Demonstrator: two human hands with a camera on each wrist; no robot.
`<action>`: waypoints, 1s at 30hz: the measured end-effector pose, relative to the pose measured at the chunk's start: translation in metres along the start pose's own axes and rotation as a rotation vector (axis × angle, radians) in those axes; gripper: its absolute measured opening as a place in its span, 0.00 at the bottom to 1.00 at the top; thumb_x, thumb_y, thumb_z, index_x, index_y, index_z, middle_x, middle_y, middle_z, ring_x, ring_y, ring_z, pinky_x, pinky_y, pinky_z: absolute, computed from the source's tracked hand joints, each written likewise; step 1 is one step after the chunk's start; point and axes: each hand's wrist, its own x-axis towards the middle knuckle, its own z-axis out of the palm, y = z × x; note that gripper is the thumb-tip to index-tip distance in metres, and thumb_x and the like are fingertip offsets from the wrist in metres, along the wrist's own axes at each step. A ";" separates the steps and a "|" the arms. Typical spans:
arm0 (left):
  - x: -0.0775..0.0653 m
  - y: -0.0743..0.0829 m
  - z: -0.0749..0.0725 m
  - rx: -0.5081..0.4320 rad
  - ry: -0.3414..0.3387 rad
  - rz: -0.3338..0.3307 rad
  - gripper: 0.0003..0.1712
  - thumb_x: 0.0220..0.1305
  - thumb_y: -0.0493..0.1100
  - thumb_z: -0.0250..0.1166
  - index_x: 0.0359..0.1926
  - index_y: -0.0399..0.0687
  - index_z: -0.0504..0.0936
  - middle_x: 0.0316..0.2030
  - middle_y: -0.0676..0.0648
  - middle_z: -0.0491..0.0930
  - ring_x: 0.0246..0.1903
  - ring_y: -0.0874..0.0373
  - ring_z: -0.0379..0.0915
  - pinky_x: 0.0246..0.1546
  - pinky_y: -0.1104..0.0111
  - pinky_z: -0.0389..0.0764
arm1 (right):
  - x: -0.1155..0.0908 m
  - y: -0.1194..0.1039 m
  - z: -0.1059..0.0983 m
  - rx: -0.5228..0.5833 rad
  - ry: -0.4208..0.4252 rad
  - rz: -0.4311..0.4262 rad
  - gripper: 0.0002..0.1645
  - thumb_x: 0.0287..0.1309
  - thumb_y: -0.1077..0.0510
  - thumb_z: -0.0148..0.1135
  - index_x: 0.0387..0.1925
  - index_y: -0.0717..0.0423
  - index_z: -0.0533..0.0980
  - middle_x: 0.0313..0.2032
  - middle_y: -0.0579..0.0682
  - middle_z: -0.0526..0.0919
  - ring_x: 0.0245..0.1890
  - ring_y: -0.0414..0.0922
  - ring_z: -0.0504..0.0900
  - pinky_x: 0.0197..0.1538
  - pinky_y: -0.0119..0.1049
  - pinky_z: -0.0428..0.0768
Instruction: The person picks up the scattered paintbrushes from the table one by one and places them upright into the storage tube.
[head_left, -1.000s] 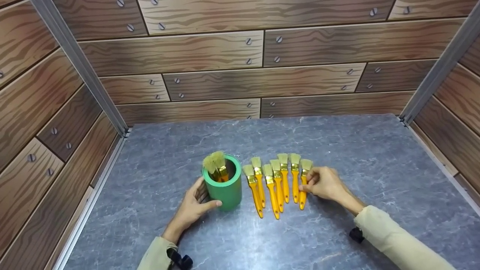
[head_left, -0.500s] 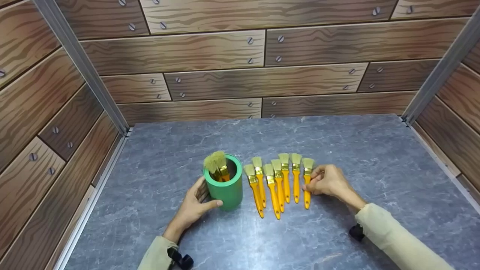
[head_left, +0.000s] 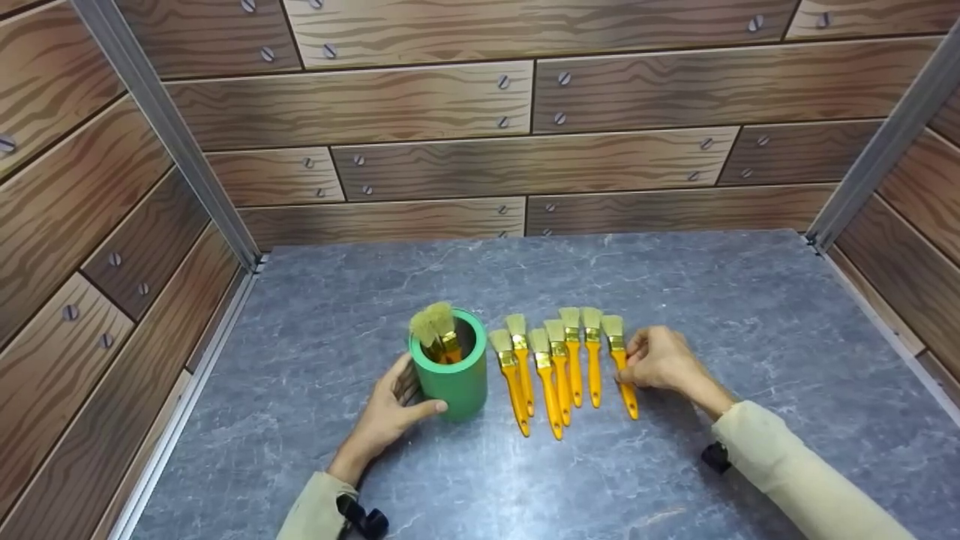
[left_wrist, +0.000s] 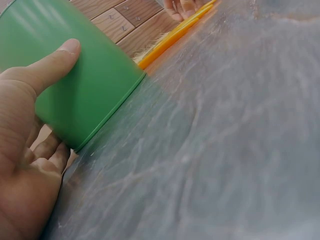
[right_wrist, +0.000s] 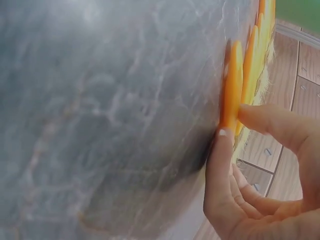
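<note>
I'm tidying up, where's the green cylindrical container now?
In the head view, the green cylindrical container stands left of the loose orange-handled paintbrushes, held by the left hand.

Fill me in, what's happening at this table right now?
A person's left hand holds the green cup, which stands upright on the table with at least two brushes in it, bristles up. The right hand pinches the handle of the rightmost brush outside the cup. Six more brushes lie between that one and the cup.
</note>
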 end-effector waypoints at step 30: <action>0.002 -0.002 -0.001 0.016 0.003 -0.002 0.62 0.61 0.39 0.81 0.86 0.42 0.50 0.82 0.38 0.60 0.82 0.42 0.54 0.83 0.53 0.58 | -0.005 -0.014 -0.027 0.257 -0.045 -0.058 0.19 0.59 0.64 0.77 0.48 0.67 0.78 0.38 0.56 0.85 0.30 0.44 0.85 0.37 0.44 0.93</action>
